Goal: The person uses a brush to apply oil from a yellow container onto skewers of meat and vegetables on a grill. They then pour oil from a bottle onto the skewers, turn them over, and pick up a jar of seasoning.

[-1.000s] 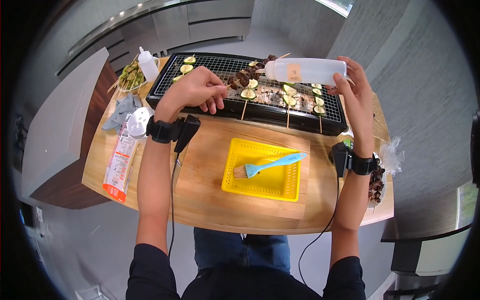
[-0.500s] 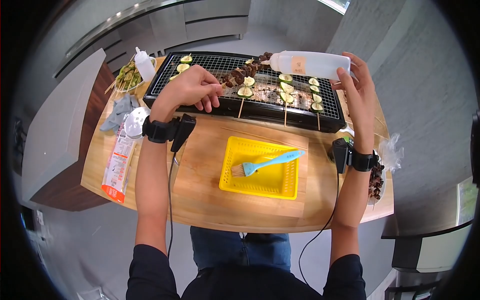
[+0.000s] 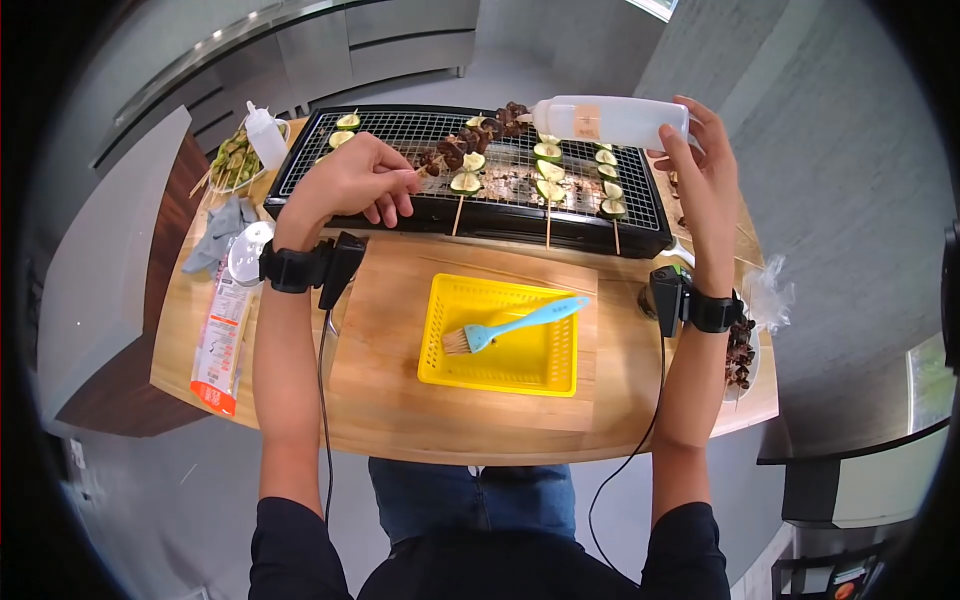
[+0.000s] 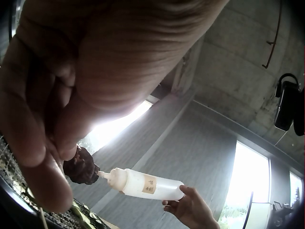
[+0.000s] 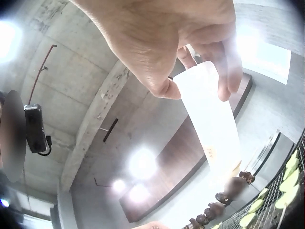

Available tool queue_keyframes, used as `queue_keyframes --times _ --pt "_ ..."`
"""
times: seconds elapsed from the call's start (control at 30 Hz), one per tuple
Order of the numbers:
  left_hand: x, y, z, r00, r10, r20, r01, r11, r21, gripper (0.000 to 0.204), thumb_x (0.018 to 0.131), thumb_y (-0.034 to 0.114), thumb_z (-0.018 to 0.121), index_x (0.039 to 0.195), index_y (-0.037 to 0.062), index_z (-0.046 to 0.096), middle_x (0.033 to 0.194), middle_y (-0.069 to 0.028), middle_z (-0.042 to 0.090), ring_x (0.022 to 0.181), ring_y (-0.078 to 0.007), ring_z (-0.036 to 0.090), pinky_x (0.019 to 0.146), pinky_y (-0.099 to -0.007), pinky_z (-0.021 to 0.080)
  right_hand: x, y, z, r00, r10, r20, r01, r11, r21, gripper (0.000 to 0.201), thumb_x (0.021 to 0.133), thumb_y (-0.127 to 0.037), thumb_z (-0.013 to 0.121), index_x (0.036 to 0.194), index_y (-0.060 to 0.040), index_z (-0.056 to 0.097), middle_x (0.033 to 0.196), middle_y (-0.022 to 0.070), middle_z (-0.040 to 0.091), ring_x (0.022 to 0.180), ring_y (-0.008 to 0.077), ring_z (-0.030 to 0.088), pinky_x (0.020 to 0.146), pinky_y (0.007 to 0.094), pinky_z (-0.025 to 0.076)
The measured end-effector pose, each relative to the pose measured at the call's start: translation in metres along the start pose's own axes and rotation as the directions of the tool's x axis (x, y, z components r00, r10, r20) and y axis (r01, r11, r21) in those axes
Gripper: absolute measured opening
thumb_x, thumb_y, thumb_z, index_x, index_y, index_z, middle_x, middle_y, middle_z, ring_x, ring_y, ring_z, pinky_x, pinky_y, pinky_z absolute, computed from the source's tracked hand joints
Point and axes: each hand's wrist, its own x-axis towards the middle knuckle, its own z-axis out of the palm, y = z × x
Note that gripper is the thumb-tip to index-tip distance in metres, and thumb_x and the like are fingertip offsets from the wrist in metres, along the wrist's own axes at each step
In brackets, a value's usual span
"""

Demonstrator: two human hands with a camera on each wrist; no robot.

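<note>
My left hand [image 3: 365, 182] pinches the near end of a skewer of dark brown pieces [image 3: 452, 153], holding it slanted over the grill [image 3: 500, 226]. In my right hand [image 3: 704, 165] is a translucent squeeze bottle [image 3: 640, 119], gripped near its base and lying almost level. Its nozzle points left, right at the skewer's far end. The left wrist view shows the bottle [image 4: 155, 185] beyond a dark piece [image 4: 81, 167] by my fingertips. In the right wrist view, the bottle [image 5: 209, 109] slopes down to the row of pieces [image 5: 215, 210]. Zucchini skewers [image 3: 549, 172] lie across the grill mesh.
A yellow basket [image 3: 500, 386] holding a blue-handled brush [image 3: 530, 318] sits on a wooden board [image 3: 380, 370]. To the left are another squeeze bottle [image 3: 265, 138], green skewers [image 3: 235, 160], a grey cloth [image 3: 215, 240] and a packet [image 3: 222, 345]. More dark skewers [image 3: 740, 352] lie at right.
The bottle's nozzle has shifted from partway along the dark skewer to its far end. Both hands keep their holds. The head view has turned slightly, moving the scene left.
</note>
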Motion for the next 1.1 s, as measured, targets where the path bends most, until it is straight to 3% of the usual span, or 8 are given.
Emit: queue_keyframes --times 0.07,0.6,1.1 --pt "0.0003 -0.0005 -0.0008 1.000 -0.002 0.008 0.002 1.000 -0.005 0.025 0.089 0.017 0.059 0.090 -0.0042 0.070 0.072 -0.0096 0.070 0.056 -0.0120 0.066 0.050 -0.0218 0.050 0.0009 0.0021 -0.0006 1.000 -0.009 -0.005 0.009 1.000 0.011 0.043 0.092 -0.017 0.063 0.129 0.0000 0.051 0.117 0.0177 0.061 0.088 0.0165 0.066 0.073 0.0255 0.053" --pt "-0.0002 -0.0012 -0.0010 1.000 -0.007 -0.001 0.007 1.000 -0.021 0.023 0.092 0.015 0.058 0.089 -0.0046 0.068 0.071 -0.0098 0.069 0.053 -0.0118 0.065 0.046 -0.0208 0.048 -0.0015 0.0013 0.0046 0.997 -0.076 0.034 0.076 0.997 -0.014 0.041 0.091 -0.016 0.064 0.128 -0.0012 0.052 0.116 0.0169 0.061 0.092 0.0171 0.065 0.075 0.0265 0.052" --pt "-0.0029 0.0004 -0.0027 1.000 0.013 0.009 -0.012 1.000 -0.014 0.024 0.091 0.016 0.057 0.089 -0.0057 0.069 0.072 -0.0106 0.070 0.055 -0.0126 0.066 0.048 -0.0220 0.050 0.0016 0.0022 -0.0021 0.995 -0.070 -0.068 0.067 0.997 -0.050 0.043 0.091 -0.018 0.064 0.128 -0.0005 0.052 0.117 0.0182 0.061 0.090 0.0185 0.065 0.077 0.0281 0.054"
